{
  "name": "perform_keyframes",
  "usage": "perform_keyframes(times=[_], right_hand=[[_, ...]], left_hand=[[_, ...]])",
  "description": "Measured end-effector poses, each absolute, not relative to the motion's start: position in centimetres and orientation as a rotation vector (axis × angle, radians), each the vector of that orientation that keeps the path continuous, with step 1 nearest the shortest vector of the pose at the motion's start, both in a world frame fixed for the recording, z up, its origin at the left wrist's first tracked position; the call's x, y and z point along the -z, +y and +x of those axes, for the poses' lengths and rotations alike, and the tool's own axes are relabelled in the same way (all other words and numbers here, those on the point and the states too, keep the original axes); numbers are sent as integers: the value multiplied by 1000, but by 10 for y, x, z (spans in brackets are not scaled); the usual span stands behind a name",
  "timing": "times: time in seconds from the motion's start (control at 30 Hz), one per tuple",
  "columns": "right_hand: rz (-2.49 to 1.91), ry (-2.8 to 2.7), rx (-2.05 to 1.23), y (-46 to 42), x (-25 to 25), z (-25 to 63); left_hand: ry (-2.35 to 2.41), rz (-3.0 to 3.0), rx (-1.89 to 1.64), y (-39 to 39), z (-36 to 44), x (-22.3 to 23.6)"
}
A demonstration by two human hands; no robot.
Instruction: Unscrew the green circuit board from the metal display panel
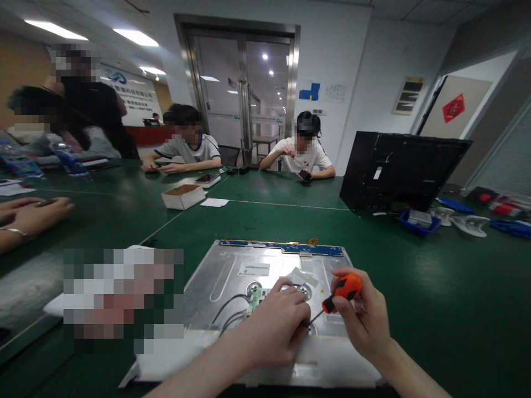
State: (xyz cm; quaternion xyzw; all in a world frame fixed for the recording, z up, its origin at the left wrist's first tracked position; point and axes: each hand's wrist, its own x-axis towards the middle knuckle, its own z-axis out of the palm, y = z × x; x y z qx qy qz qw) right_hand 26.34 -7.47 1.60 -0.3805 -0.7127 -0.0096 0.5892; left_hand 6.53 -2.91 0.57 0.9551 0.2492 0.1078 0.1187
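A silver metal panel (232, 271) lies flat on the green table (435, 309) in front of me, its back side up, with a blue strip along its far edge. My right hand (365, 320) is closed around an orange-handled screwdriver (346, 287), whose thin black shaft slants down to the left toward the panel. My left hand (276, 329) rests on the panel with fingers curled at the screwdriver's tip, next to a small green circuit board (257, 294) and black wires (228, 315). What the left fingers pinch is hidden.
A black monitor shell (398, 168) stands at the right, with a blue tray (418, 222) and white parts beside it. A small cardboard box (182, 196) sits mid-table. Two people sit at the far side; another person's hands (29, 213) rest at the left.
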Motion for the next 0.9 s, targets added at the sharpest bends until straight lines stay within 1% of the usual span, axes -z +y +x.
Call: perform_keyframes(times=[0.33, 0.53, 0.9], right_hand=[[-821, -1650, 0, -73, -7, 261], [-780, -1674, 57, -72, 1, 264], [-776, -1707, 72, -72, -2, 266]], left_hand=[[713, 2728, -329, -30, 65, -10], [709, 2725, -306, -31, 65, -12], [676, 2743, -340, -30, 62, -12]])
